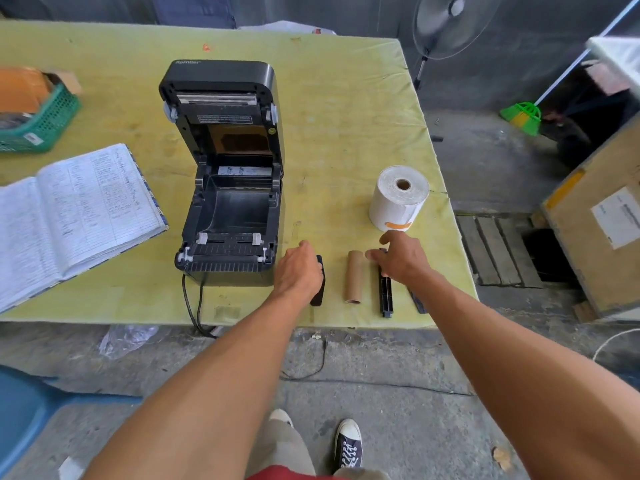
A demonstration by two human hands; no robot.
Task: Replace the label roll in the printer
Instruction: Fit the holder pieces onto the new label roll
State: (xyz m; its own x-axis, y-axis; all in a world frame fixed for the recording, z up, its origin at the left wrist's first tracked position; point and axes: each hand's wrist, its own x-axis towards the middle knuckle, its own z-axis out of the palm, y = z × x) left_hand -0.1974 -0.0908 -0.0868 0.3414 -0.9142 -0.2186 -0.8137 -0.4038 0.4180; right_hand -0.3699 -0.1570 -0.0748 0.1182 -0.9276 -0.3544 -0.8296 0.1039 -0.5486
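Black label printer [228,216] stands on the yellow-green cloth-covered tabletop [346,116], close to the front edge, lid [221,95] raised upright. Its roll bay holds no roll.

White label roll [398,202] stands on end near the right edge of the tabletop, well apart from the printer, core hole facing up, with an orange mark low on its side.

Brown cardboard tube [354,277] lies near the front edge, between the two hands. Black plastic spindle [386,299] lies just beside it, toward the right edge and parallel to it.

Left hand [299,268] lies over a flat black plastic piece [318,292], just beside the printer's front right corner. Its fingers are hidden beneath the back of the hand; grip cannot be told.

Right hand [403,259] is over the far end of the spindle, fingers [373,254] extended and spread, holding nothing. Contact with the spindle cannot be told.

Open handwritten ledger [76,209] lies at the left edge. Green plastic basket [48,123] sits beyond it. Black cable [190,306] hangs over the front edge.
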